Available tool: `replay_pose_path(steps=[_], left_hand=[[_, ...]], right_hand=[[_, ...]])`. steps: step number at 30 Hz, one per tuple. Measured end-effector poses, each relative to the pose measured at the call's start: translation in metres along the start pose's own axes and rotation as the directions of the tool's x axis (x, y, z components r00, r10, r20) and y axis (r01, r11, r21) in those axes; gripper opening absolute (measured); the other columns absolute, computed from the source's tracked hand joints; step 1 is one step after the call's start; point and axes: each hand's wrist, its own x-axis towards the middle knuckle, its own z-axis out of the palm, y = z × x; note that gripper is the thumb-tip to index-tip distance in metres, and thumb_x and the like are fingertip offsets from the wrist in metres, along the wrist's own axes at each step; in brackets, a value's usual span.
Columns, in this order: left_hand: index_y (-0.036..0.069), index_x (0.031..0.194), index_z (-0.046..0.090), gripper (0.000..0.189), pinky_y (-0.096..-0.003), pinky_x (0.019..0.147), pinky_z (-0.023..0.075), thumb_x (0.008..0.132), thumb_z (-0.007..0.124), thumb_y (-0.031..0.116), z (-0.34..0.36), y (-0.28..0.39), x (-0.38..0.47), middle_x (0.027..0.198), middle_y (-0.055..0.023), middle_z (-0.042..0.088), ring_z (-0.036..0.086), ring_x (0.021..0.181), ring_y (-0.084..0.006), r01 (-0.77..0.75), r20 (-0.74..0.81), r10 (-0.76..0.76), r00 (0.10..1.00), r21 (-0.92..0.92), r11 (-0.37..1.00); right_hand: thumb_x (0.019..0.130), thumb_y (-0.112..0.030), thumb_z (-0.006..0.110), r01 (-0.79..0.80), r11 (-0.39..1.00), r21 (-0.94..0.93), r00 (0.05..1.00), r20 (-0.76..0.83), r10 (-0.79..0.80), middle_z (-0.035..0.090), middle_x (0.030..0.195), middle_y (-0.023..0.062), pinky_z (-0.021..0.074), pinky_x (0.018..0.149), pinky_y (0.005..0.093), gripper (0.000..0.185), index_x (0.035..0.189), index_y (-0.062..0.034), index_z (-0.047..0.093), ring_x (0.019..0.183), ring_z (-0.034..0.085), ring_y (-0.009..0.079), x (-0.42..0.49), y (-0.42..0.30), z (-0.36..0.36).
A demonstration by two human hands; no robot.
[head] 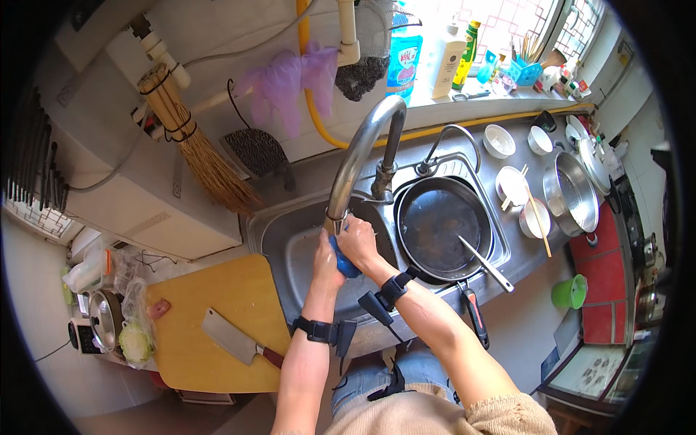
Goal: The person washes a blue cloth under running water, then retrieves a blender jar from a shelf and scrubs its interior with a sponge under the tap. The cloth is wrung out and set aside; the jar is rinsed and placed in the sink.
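Observation:
Both hands are together under the metal faucet (pixel 356 147), over the left sink basin (pixel 296 277). A blue cloth or sponge (pixel 346 265) lies between them. My left hand (pixel 327 258) is at its left side, and my right hand (pixel 359 239) is closed against its upper right. The faucet's end partly hides the fingers, and I cannot tell from this view which fingers hold the blue item. A dark frying pan (pixel 443 225) containing liquid rests in the right basin, with a light-handled utensil (pixel 486 265) leaning in it.
A yellow cutting board (pixel 217 326) with a cleaver (pixel 231 334) and a small piece of meat (pixel 159 308) lies left of the sink. Bowls (pixel 499 141), chopsticks (pixel 537 217) and a steel pot (pixel 571 193) stand on the right counter. A broom (pixel 201 147) hangs at upper left.

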Motion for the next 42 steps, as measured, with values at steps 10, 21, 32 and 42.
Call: replay_pose_path(steps=[10,21,32,42], left_hand=[[0.009,0.112,0.056,0.05,-0.0368,0.083,0.0514,0.093,0.047,0.053,-0.009,0.022,-0.021,0.103,-0.0073,0.063,0.063,0.093,-0.022,-0.028,0.063,0.026,0.998,0.038,0.999],[0.002,0.126,0.046,0.048,-0.0418,0.09,0.0472,0.094,0.055,0.037,-0.066,0.058,-0.043,0.116,-0.0125,0.056,0.057,0.105,-0.0259,-0.288,-0.107,0.302,0.947,0.132,0.948],[0.008,0.121,0.052,0.056,-0.0425,0.09,0.0476,0.092,0.047,0.056,-0.019,0.008,-0.017,0.117,-0.0079,0.059,0.058,0.103,-0.0239,0.122,0.521,0.168,0.837,-0.477,0.87],[0.004,0.109,0.059,0.051,-0.0349,0.084,0.0484,0.095,0.043,0.051,-0.004,-0.003,0.008,0.101,-0.0083,0.063,0.06,0.094,-0.0207,0.188,0.518,0.024,0.855,-0.354,0.916]], right_hand=[[0.091,-0.042,0.049,0.064,0.954,-0.294,0.989,0.145,-0.021,0.065,0.078,0.0204,0.0501,0.067,0.0489,0.041,0.081,-0.0052,0.063,0.077,0.064,0.0392,0.012,0.042,0.015],[0.083,-0.045,0.066,-0.187,0.98,0.068,0.707,0.702,0.087,0.063,0.091,0.0109,0.0476,0.073,0.0303,0.051,0.104,0.0013,0.061,0.086,0.058,0.0155,0.029,0.065,-0.049],[0.083,-0.029,0.064,0.395,0.918,-0.013,0.767,0.555,-0.322,0.062,0.101,0.013,0.0511,0.075,0.0452,0.021,0.093,-0.0114,0.064,0.091,0.061,0.0359,-0.012,-0.016,0.005],[0.085,-0.033,0.06,0.309,0.951,-0.013,0.931,0.209,-0.299,0.058,0.06,0.0243,0.0465,0.052,0.047,0.035,0.069,-0.0022,0.063,0.06,0.06,0.0425,0.001,0.007,0.014]])
